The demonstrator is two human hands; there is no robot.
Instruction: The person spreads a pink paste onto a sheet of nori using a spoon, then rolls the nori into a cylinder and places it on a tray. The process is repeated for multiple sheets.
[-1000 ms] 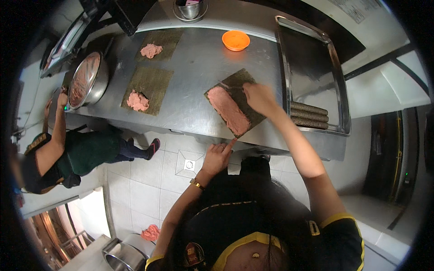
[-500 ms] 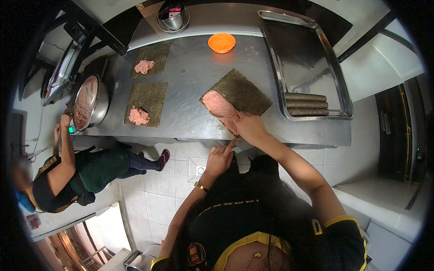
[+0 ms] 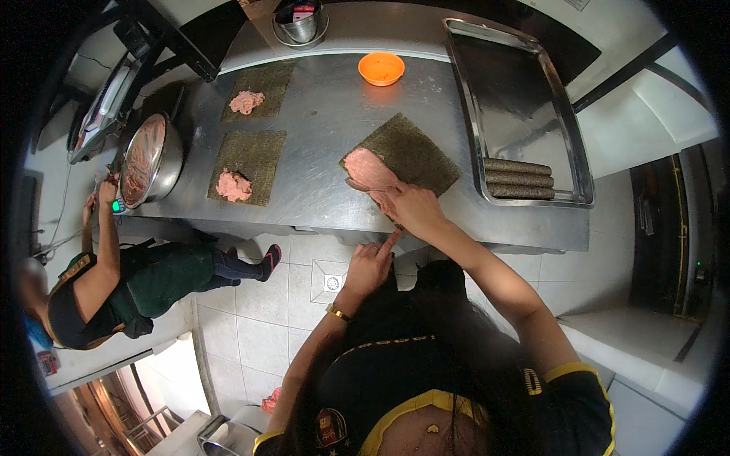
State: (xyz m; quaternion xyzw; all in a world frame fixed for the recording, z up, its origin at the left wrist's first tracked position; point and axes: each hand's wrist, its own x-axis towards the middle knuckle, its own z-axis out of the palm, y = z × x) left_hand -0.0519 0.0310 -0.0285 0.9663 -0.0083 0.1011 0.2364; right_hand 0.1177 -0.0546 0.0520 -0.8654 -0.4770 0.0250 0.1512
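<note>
A dark green seaweed sheet [image 3: 418, 152] lies askew on the steel table, one corner reaching the front edge. Pink meat paste [image 3: 368, 169] covers a strip along its near left side. Over the paste's lower part, the fingers of my right hand [image 3: 417, 210] are closed around a narrow flat blade like a spreading knife [image 3: 357, 185]; its handle is hidden. My left hand [image 3: 369, 266] is just off the table edge, index finger stretched out to the sheet's near corner and the other fingers loosely bent, gripping nothing visible.
Two more seaweed sheets [image 3: 266, 156] with paste mounds lie left. An orange bowl [image 3: 381, 70] stands at the back. On the right, a metal tray [image 3: 525, 99] holds rolled seaweed sticks [image 3: 518, 182]. A co-worker [image 3: 163, 281] stands left by a large steel bowl [image 3: 171, 163].
The blade in my right hand now shows at the left edge of the paste. My left hand stays at the sheet's near corner. The whole view has shifted slightly.
</note>
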